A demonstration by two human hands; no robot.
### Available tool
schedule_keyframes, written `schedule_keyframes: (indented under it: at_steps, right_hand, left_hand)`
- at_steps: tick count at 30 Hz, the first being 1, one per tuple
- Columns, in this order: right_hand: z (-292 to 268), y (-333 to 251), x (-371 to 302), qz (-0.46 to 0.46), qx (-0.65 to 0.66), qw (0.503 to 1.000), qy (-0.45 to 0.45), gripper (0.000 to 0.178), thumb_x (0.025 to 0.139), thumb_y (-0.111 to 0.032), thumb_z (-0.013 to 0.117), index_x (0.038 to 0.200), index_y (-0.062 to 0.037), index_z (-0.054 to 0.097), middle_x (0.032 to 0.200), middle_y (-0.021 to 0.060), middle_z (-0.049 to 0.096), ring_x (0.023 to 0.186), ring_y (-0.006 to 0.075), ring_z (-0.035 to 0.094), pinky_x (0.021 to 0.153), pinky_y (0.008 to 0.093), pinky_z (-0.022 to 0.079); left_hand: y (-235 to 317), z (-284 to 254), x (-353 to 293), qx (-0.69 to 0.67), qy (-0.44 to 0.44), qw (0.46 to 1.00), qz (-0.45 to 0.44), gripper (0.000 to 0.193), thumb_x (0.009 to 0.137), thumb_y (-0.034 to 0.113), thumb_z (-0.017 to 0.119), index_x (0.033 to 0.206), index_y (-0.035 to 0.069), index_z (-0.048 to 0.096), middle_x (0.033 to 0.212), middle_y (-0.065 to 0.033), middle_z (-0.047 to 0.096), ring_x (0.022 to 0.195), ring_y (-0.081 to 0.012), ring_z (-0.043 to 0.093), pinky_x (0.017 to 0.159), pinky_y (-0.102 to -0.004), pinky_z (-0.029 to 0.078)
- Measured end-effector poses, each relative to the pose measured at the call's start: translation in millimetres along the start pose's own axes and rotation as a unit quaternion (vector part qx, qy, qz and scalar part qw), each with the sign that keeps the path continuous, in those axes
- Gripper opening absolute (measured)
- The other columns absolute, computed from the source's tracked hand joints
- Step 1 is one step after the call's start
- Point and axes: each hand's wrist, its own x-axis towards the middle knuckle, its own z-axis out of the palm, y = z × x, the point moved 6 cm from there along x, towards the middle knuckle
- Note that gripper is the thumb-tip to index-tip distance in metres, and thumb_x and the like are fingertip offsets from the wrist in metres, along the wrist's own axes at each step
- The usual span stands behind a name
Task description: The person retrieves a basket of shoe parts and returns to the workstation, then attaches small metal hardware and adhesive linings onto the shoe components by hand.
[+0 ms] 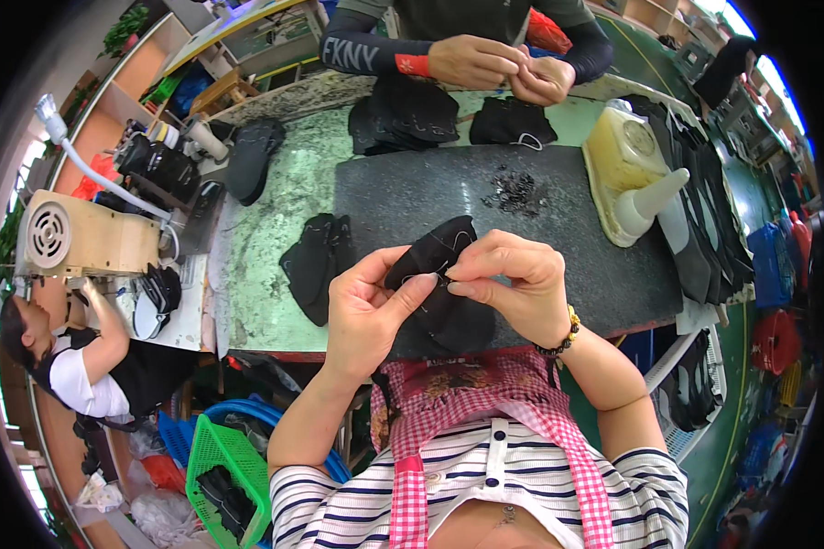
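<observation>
My left hand (373, 306) is closed on a black fabric shoe upper (433, 249), with the thumb in front and the fingers behind. Light stitching curves across the fabric. My right hand (508, 279) pinches at the upper's right edge; what lies between its fingertips is too small to make out. Below my hands, another black fabric piece (453, 320) rests at the near edge of the dark mat (558, 265). A scatter of tiny shiny black parts (515, 192) lies farther out on that mat.
Stacked black pieces (403, 114) lie at the far edge, before a co-worker's hands (499, 69). More black pieces (316, 265) lie to the left. On the right stand a yellowish container with a white spout (627, 151) and a row of dark shoe parts (700, 215). Another person sits by a machine (92, 233).
</observation>
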Motion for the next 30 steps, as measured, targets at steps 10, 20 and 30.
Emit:
schedule_keyframes:
  at_steps: [10, 20, 30]
  right_hand:
    - [-17.9, -4.8, -19.3, 0.053, -0.056, 0.994, 0.072, 0.016, 0.067, 0.001, 0.074, 0.082, -0.0016, 0.069, 0.078, 0.007, 0.063, 0.068, 0.0128, 0.061, 0.06, 0.0226, 0.047]
    - [-16.6, -14.6, -23.8, -0.032, -0.16, 0.987, 0.007, 0.018, 0.065, 0.001, 0.072, 0.08, -0.0031, 0.065, 0.078, 0.0073, 0.061, 0.068, 0.0181, 0.062, 0.057, 0.0264, 0.049]
    - [-29.1, -15.2, -32.2, 0.028, -0.097, 0.988, 0.114, 0.028, 0.066, -0.004, 0.076, 0.088, -0.002, 0.059, 0.083, 0.0061, 0.057, 0.067, 0.0117, 0.057, 0.059, 0.0223, 0.048]
  left_hand:
    - [-4.9, 25.2, -12.1, 0.099, -0.024, 0.995, 0.001, 0.029, 0.082, 0.001, 0.064, 0.109, -0.006, 0.057, 0.093, -0.0064, 0.065, 0.08, -0.0076, 0.06, 0.069, -0.0192, 0.05]
    - [3.9, 35.6, -15.0, 0.322, -0.055, 0.935, 0.141, 0.027, 0.077, 0.006, 0.07, 0.102, 0.0, 0.062, 0.08, -0.0111, 0.068, 0.072, -0.0125, 0.066, 0.062, -0.0234, 0.051]
    - [12.0, 32.6, -10.0, 0.293, -0.034, 0.923, 0.247, 0.019, 0.073, 0.001, 0.068, 0.091, 0.003, 0.062, 0.088, -0.0116, 0.066, 0.075, -0.0216, 0.067, 0.063, -0.0274, 0.052]
